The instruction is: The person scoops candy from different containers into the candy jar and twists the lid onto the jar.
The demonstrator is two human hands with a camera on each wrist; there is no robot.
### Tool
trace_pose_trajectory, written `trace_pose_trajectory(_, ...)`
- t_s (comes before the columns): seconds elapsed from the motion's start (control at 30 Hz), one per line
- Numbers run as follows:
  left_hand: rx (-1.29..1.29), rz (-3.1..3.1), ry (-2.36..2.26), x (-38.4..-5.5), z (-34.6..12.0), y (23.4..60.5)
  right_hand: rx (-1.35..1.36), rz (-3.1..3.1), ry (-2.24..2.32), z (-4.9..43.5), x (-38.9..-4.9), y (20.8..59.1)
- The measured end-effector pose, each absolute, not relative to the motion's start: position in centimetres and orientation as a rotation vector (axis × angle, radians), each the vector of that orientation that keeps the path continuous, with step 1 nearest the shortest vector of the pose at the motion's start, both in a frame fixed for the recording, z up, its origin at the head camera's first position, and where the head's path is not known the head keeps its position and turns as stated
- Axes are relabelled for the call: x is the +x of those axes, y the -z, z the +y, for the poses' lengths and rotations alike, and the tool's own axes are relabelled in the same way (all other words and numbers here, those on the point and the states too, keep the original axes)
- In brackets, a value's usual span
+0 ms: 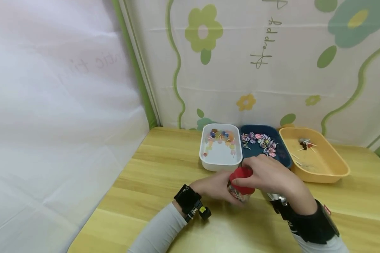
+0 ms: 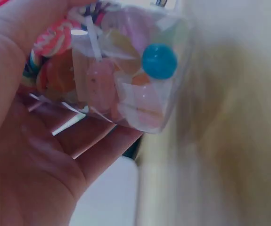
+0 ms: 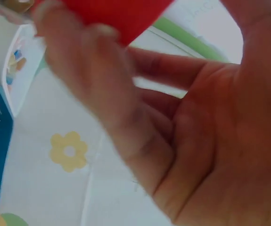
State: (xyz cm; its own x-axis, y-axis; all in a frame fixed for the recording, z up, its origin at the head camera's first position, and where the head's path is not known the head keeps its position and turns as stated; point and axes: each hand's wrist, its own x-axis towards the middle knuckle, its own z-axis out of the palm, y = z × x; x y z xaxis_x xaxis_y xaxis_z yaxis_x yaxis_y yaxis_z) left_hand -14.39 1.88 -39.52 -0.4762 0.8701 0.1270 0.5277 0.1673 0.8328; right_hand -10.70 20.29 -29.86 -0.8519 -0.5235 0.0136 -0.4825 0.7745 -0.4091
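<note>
In the head view a clear jar (image 1: 239, 194) with a red lid (image 1: 242, 174) is between the hands, in front of the trays. My left hand (image 1: 214, 186) holds the jar round its side. From above, my right hand (image 1: 270, 174) grips the lid with thumb and fingers. Through the jar wall in the left wrist view show wrapped lollipops and sweets, among them a round blue lollipop (image 2: 159, 61). The right wrist view has the lid (image 3: 126, 16) at the fingertips, partly covered by blurred fingers.
Behind the hands stand a white tray (image 1: 220, 167) and a dark blue tray (image 1: 250, 128), both with several lollipops. A yellow tray (image 1: 327, 165) to their right has a few lollipops and loose sticks. A printed curtain (image 1: 228, 77) hangs behind the wooden table (image 1: 145, 182).
</note>
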Motion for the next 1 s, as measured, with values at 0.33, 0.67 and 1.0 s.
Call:
trace_pose_trajectory(0.33,1.31,1.93,-1.135,-14.2,0.4,37.2,-1.241,2.592,0.699,21.2,-10.3,29.3)
trace_pose_trajectory(0.67,1.291,1.785,-1.152,-14.4,-0.4,36.3,-1.417,2.492,0.778,21.2,-9.7,28.5)
trace_pose_trajectory(1.0,1.286,1.861,-1.182,-15.5,-0.2,38.7,-0.948,2.793,0.623,19.9,-9.3,28.8)
